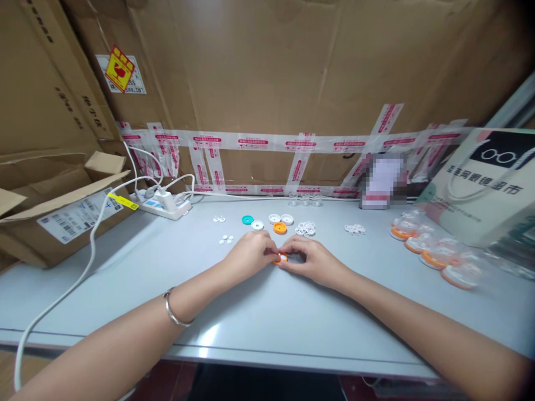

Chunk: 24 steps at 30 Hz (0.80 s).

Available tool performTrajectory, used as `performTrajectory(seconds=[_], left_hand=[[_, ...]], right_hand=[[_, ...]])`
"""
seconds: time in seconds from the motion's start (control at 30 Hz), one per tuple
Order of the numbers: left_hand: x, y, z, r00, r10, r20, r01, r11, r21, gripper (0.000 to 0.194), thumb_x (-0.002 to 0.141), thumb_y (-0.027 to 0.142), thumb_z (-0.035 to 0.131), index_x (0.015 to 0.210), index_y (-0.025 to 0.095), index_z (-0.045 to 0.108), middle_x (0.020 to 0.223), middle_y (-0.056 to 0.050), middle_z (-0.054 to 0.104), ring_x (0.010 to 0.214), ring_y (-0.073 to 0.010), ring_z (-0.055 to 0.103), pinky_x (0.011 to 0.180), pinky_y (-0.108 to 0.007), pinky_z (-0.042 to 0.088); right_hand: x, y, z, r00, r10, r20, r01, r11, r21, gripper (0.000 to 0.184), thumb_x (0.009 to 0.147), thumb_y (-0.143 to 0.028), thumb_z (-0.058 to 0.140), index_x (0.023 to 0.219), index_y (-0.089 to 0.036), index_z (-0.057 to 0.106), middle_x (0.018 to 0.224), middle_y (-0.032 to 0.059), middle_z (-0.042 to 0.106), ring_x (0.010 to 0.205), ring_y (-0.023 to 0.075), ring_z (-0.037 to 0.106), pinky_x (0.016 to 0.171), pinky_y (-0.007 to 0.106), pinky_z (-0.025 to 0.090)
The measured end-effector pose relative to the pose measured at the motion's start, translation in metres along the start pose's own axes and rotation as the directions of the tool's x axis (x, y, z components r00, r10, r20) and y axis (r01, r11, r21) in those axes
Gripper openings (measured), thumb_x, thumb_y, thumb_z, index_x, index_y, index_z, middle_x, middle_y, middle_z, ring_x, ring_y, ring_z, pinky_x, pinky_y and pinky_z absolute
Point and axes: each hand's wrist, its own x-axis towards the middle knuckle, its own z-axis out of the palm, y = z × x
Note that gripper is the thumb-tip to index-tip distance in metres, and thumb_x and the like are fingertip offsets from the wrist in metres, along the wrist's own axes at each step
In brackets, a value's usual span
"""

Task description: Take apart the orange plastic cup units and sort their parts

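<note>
At the middle of the table, my left hand and my right hand meet over a small orange round part with a white centre. Fingertips of both hands are closed on it from either side, hiding part of its rim. Just beyond lie an orange ring-shaped disc, white discs and a teal disc. A pile of small white plastic pieces sits past my right hand. Small white round pieces rest beyond my left wrist.
Assembled pieces with orange and white bases and clear tops line the right side, beside a paper bag. Clear cups stand at the back. More white bits lie right. A power strip and open carton occupy the left.
</note>
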Motion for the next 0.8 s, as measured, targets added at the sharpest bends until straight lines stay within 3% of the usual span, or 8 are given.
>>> performTrajectory(seconds=[0.2, 0.4, 0.47, 0.57, 0.7, 0.8], left_hand=[[0.0, 0.006, -0.004, 0.999, -0.006, 0.032, 0.004, 0.999, 0.048, 0.016, 0.074, 0.027, 0.058, 0.076, 0.018, 0.07, 0.074, -0.004, 0.063, 0.068, -0.0155, 0.057, 0.061, -0.024, 0.042], [-0.002, 0.01, -0.004, 1.0, -0.02, -0.002, 0.02, 0.998, 0.061, 0.011, 0.071, 0.018, 0.057, 0.072, 0.017, 0.067, 0.072, -0.002, 0.064, 0.067, -0.0136, 0.058, 0.062, -0.021, 0.043], [-0.002, 0.005, -0.014, 0.998, -0.024, -0.051, 0.029, 0.995, 0.095, 0.011, 0.071, 0.015, 0.055, 0.073, 0.017, 0.066, 0.073, -0.002, 0.065, 0.068, -0.0132, 0.059, 0.064, -0.02, 0.043], [-0.004, -0.012, -0.043, 0.985, -0.069, -0.159, 0.102, 0.973, 0.209, 0.016, 0.072, 0.012, 0.051, 0.077, 0.016, 0.066, 0.078, -0.003, 0.066, 0.071, -0.0135, 0.06, 0.066, -0.021, 0.042], [-0.01, -0.044, -0.08, 0.956, -0.269, -0.122, 0.294, 0.829, 0.476, 0.016, 0.068, 0.014, 0.05, 0.069, 0.016, 0.066, 0.071, -0.007, 0.067, 0.067, -0.0184, 0.06, 0.06, -0.025, 0.039], [-0.014, -0.058, -0.084, 0.925, -0.379, -0.023, 0.318, 0.74, 0.592, 0.017, 0.066, 0.011, 0.049, 0.064, 0.016, 0.065, 0.064, -0.008, 0.065, 0.061, -0.0192, 0.059, 0.054, -0.025, 0.036]], right_hand=[[-0.002, 0.001, 0.001, 1.0, -0.017, -0.02, 0.018, 1.0, 0.006, 0.013, 0.074, -0.028, 0.06, 0.082, -0.02, 0.065, 0.085, 0.0041, 0.061, 0.08, 0.0163, 0.058, 0.076, 0.029, 0.045], [-0.003, 0.002, 0.001, 0.999, -0.036, -0.024, 0.036, 0.999, -0.005, 0.015, 0.075, -0.028, 0.059, 0.086, -0.02, 0.067, 0.087, 0.0042, 0.061, 0.08, 0.0156, 0.058, 0.076, 0.028, 0.045], [-0.004, 0.002, 0.001, 0.999, -0.045, -0.031, 0.044, 0.999, -0.015, 0.015, 0.076, -0.028, 0.059, 0.086, -0.02, 0.067, 0.087, 0.0041, 0.061, 0.079, 0.0153, 0.058, 0.076, 0.028, 0.045], [-0.005, 0.001, 0.0, 0.998, -0.05, -0.038, 0.049, 0.998, -0.027, 0.014, 0.077, -0.028, 0.058, 0.085, -0.02, 0.067, 0.087, 0.0043, 0.061, 0.079, 0.015, 0.058, 0.075, 0.028, 0.045], [-0.005, 0.0, -0.002, 0.999, -0.028, -0.029, 0.028, 0.999, -0.017, 0.012, 0.076, -0.027, 0.059, 0.082, -0.02, 0.066, 0.086, 0.0037, 0.061, 0.08, 0.0151, 0.057, 0.076, 0.028, 0.044], [-0.005, -0.002, -0.003, 1.0, 0.023, -0.016, -0.024, 1.0, -0.018, 0.011, 0.075, -0.027, 0.06, 0.08, -0.02, 0.065, 0.084, 0.0029, 0.061, 0.079, 0.0148, 0.057, 0.074, 0.028, 0.044]])
